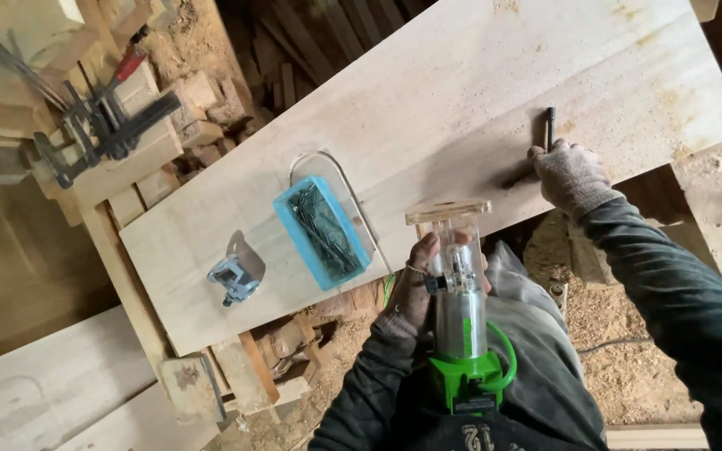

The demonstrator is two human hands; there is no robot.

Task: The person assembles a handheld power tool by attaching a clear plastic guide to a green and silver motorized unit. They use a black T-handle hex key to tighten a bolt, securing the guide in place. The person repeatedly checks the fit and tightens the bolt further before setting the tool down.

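Gripping w/ left hand (pixel 415 280): clear-bodied trim router with green base housing (pixel 460 309), held upright off the near edge of the long pale wooden board (pixel 461 108), fingers wrapped round its barrel. Right hand (pixel 570 175), in a knit glove, is closed over the lower end of a small dark metal wrench (pixel 548 125) lying on the board near its right end, long axis roughly across the board. Wrench lies right of and beyond the router, so right hand is nearer. Blue plastic tray of nails (pixel 321 231) sits mid-board, left of the router; a grey metal clamp fitting (pixel 234 276) further left.
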